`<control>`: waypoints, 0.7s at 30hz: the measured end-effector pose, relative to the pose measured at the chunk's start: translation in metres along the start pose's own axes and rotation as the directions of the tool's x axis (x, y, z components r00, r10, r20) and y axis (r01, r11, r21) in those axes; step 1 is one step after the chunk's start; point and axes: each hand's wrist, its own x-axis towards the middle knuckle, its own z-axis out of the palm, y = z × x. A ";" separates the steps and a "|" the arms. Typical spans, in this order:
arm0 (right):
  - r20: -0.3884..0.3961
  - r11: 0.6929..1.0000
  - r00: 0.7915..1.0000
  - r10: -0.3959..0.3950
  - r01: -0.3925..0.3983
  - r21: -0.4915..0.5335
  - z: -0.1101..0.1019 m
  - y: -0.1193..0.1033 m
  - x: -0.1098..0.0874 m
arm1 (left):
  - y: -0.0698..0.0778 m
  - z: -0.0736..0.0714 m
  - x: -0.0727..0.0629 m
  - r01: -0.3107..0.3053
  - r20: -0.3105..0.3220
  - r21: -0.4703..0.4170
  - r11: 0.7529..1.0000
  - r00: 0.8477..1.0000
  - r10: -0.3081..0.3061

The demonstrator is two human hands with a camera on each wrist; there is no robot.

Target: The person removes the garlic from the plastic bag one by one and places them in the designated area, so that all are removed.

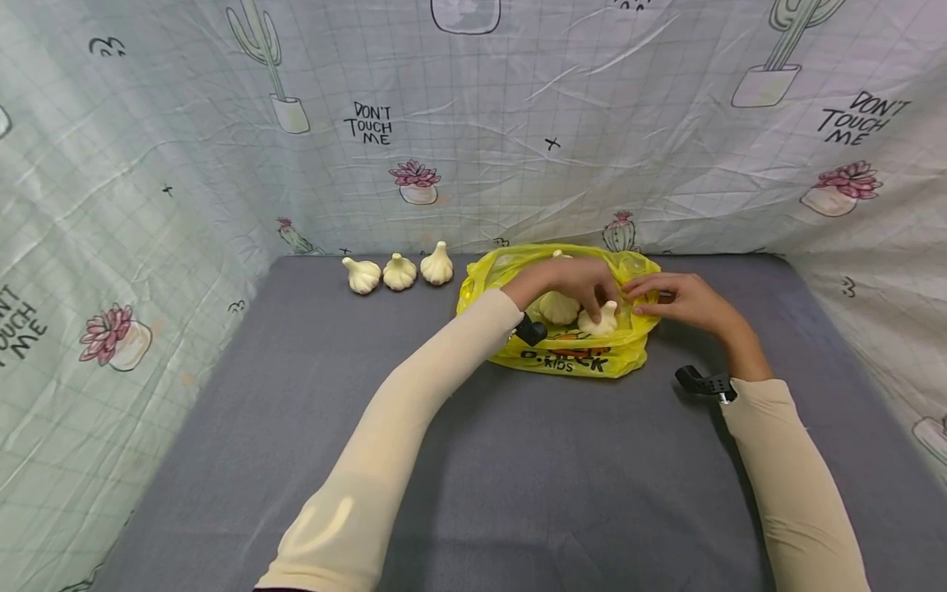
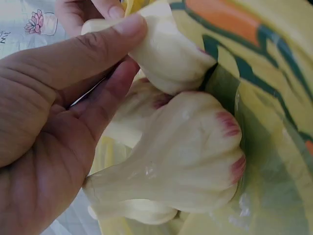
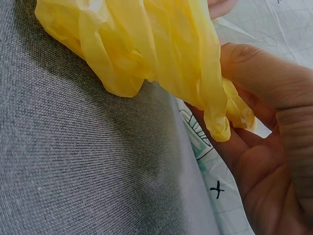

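Observation:
A yellow plastic bag [image 1: 577, 362] with printed lettering lies open toward the back of the table. Several garlic bulbs sit inside it, among them one large bulb [image 2: 181, 156] in the left wrist view. Reaching into the bag, my left hand [image 1: 580, 279] pinches a garlic bulb [image 2: 171, 54] between thumb and fingers. At the bag's right side, my right hand [image 1: 684, 300] grips its edge; the right wrist view has folds of yellow plastic [image 3: 215, 88] between thumb and fingers. Part of the bag's contents is hidden behind the left hand and the bag's front.
Left of the bag, three garlic bulbs stand in a row: a left one [image 1: 362, 275], a middle one [image 1: 399, 272] and a right one [image 1: 437, 265]. A grey cloth [image 1: 318, 427] covers the table. Printed fabric [image 1: 488, 148] hangs behind and at both sides.

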 end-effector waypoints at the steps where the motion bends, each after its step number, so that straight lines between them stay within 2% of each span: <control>1: 0.000 1.000 1.000 0.005 -0.005 0.000 0.000 -0.002 0.000 | -0.001 -0.001 0.000 -0.007 0.010 -0.015 1.000 1.000 0.007; 5: -0.005 1.000 1.000 0.008 -0.008 -0.013 0.000 -0.004 0.000 | 0.000 -0.003 0.000 -0.030 0.069 -0.041 0.999 0.997 0.033; 7: -0.003 1.000 1.000 0.012 -0.012 -0.019 0.002 0.007 0.002 | 0.001 -0.003 0.000 -0.022 0.103 -0.059 0.998 0.994 0.028; 10: 0.010 1.000 1.000 0.008 -0.008 -0.011 0.002 0.011 0.002 | 0.002 -0.002 0.000 -0.006 0.137 -0.077 0.997 0.990 0.016; 17: 0.001 1.000 1.000 0.023 -0.023 -0.004 0.001 0.010 0.001 | 0.004 0.001 -0.003 0.026 0.139 -0.181 0.983 0.990 -0.001; 21: -0.006 1.000 1.000 0.030 -0.030 -0.002 0.000 0.009 -0.001 | 0.007 0.001 -0.006 0.019 0.123 -0.232 0.973 0.992 0.010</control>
